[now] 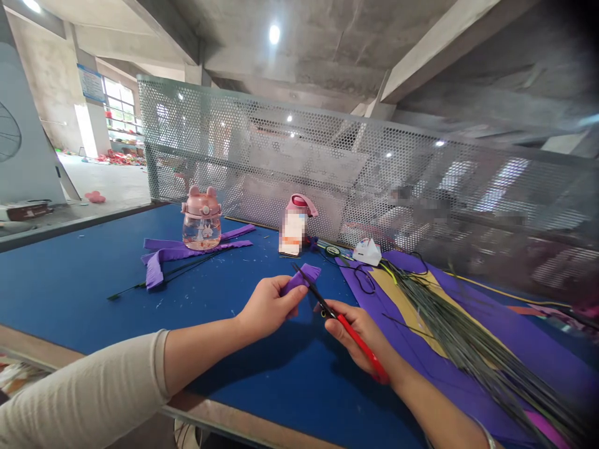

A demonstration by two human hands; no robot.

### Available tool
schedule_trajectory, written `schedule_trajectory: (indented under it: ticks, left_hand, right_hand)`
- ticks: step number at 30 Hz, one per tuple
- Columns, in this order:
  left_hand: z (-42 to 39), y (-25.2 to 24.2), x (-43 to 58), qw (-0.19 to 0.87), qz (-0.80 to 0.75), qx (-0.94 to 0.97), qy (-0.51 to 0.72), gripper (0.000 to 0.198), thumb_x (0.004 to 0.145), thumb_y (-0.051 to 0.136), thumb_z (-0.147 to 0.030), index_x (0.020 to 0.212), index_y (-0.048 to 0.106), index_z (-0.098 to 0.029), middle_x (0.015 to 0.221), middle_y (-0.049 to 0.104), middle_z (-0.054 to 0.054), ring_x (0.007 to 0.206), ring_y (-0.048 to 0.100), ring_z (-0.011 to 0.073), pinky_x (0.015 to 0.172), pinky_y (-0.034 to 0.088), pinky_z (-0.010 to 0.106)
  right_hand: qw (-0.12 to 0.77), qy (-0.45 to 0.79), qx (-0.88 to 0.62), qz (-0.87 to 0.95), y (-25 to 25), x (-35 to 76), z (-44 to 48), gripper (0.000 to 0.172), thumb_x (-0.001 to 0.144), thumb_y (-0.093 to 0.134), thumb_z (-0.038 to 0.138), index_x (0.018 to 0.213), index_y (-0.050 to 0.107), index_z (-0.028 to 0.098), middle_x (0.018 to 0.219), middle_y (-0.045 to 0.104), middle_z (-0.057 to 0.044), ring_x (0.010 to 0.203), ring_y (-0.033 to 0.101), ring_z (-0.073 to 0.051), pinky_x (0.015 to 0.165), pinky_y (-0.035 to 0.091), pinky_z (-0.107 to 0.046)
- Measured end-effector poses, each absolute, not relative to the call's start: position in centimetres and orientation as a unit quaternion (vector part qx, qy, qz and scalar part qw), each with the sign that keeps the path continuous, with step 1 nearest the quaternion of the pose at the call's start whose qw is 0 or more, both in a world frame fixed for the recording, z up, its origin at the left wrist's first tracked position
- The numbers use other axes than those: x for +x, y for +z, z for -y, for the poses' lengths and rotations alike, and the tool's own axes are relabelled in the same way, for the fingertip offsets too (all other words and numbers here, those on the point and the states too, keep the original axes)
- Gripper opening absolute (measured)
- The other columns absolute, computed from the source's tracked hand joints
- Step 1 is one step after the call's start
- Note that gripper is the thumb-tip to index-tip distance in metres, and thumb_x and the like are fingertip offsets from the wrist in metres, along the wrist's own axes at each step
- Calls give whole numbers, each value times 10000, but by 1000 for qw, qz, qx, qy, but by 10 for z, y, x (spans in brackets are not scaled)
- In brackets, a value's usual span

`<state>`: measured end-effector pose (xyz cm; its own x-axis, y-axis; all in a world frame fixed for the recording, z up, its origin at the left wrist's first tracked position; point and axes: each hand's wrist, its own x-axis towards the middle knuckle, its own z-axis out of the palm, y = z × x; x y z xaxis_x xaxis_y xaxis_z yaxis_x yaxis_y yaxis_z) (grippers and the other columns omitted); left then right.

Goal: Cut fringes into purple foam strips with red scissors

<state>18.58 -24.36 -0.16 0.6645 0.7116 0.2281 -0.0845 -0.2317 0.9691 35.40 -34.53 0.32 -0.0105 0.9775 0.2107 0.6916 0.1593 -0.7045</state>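
My left hand [269,305] pinches a short folded purple strip [309,274], crepe-like in texture, above the middle of the table. In my right hand [358,333] is a pair of scissors [358,346] with red handles and dark blades. The blades point up and to the left and lie across the strip, close to my left thumb; whether they are apart or together I cannot tell. Farther left on the table lie longer purple crepe strips [187,252] and a thin dark green stem [126,290].
A pink bottle with ears [202,224] stands back left on the blue table [103,324]. A phone-like slab [293,234] leans near a pink-lidded bottle [302,201]. To the right, a bundle of green stems [449,324] lies on purple sheets [388,330]. A perforated metal screen [299,137] closes the back.
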Motion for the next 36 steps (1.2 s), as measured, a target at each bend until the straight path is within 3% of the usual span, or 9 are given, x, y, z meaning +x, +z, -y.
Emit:
schedule_trajectory:
  ticks: [6, 10, 13, 16, 22, 29, 36]
  left_hand:
    - [243, -3, 186, 589, -221, 699, 341, 343, 775, 514, -495, 681, 493, -166, 485, 493, -39, 405, 400, 71, 395, 297, 191]
    - [243, -3, 187, 601, -220, 686, 347, 344, 785, 505, -490, 671, 467, -167, 496, 492, -36, 411, 407, 70, 404, 314, 195]
    - [243, -2, 187, 608, -215, 673, 362, 340, 797, 495, -480, 675, 466, -164, 506, 494, -34, 418, 413, 70, 415, 331, 200]
    - [242, -2, 187, 605, -206, 674, 370, 327, 803, 495, -467, 690, 477, -160, 511, 492, -35, 426, 414, 71, 421, 336, 201]
    - [241, -6, 188, 585, -209, 695, 362, 326, 805, 492, -464, 685, 473, -162, 512, 485, -39, 428, 400, 68, 412, 312, 193]
    - [244, -4, 187, 567, -206, 718, 346, 313, 803, 498, -452, 697, 506, -158, 521, 489, -38, 455, 417, 70, 429, 317, 185]
    - [246, -1, 184, 555, -209, 729, 341, 317, 809, 488, -448, 680, 509, -159, 518, 492, -33, 458, 419, 73, 429, 306, 182]
  right_hand:
    - [338, 207, -619, 678, 1, 356, 344, 522, 802, 451, 620, 968, 594, 146, 637, 438, 7, 529, 337, -109, 470, 299, -213]
    - [336, 236, -595, 691, 3, 357, 344, 629, 754, 435, 707, 1027, 537, 150, 652, 416, 15, 535, 337, -108, 476, 316, -214]
    - [350, 265, -561, 702, 7, 361, 347, 712, 706, 409, 770, 1109, 482, 187, 826, 493, -37, 692, 460, -157, 599, 409, -240]
    - [344, 304, -545, 701, 12, 364, 351, 703, 724, 383, 763, 1150, 450, 208, 933, 490, -61, 829, 486, -189, 692, 424, -257]
    - [310, 339, -543, 703, 16, 362, 352, 757, 688, 428, 766, 1167, 453, 180, 783, 467, -22, 673, 426, -144, 582, 381, -233]
    - [322, 320, -540, 709, 14, 360, 351, 787, 677, 411, 786, 1155, 495, 167, 771, 450, -21, 643, 392, -135, 585, 382, -244]
    - [395, 302, -537, 681, 4, 350, 346, 778, 639, 447, 802, 1059, 544, 154, 696, 400, 3, 582, 303, -113, 488, 272, -219]
